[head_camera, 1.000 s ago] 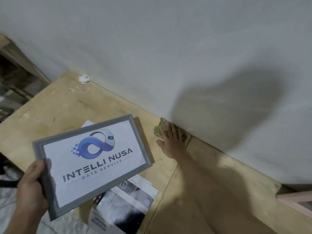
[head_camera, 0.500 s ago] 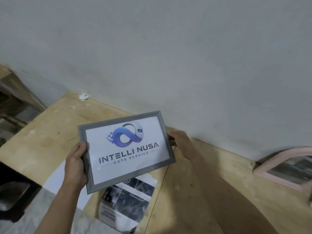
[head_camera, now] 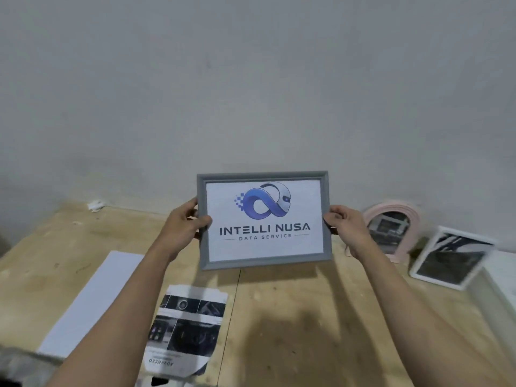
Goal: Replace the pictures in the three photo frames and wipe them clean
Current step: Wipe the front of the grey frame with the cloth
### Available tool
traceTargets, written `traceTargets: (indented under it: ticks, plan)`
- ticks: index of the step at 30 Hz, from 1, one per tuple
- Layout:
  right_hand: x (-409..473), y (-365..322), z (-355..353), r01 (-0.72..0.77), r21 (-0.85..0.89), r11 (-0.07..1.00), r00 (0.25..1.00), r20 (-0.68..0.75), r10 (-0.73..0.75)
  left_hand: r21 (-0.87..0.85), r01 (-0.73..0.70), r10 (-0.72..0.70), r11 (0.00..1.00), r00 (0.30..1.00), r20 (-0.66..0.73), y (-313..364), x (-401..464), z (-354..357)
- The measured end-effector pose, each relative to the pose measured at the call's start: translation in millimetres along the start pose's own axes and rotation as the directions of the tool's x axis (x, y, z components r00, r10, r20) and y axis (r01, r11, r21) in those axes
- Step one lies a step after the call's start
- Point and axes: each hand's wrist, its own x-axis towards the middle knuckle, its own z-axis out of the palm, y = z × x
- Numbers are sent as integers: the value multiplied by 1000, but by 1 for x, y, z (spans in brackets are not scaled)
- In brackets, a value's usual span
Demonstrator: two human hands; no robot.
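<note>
Both bare forearms reach forward, and the 2 hands grip the grey frame (head_camera: 264, 220) by its short sides. The left hand (head_camera: 185, 223) lays its thumb across the front edge, while the right hand (head_camera: 344, 223) curls its fingers around the opposite edge.

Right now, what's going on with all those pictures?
A person holds a grey frame up over the wooden table, left hand on one side, right hand on the other. It shows a blue logo picture. A pink frame and a white frame lean against the wall with dark pictures inside. A dark print and white sheet lie on the table.
</note>
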Motion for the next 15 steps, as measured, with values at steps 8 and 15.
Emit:
traceTargets:
  ticks: [8, 15]
  plan:
    - [38, 35, -54, -11, -83, 997, 985, -173, -3, 127, 14, -5, 992, 998, -69, -9, 77, 80]
    - [96, 111, -57, -83, -324, 942, 975, -220, 11, 347, 50, -17, 936, 995, -97, -64, 146, 145]
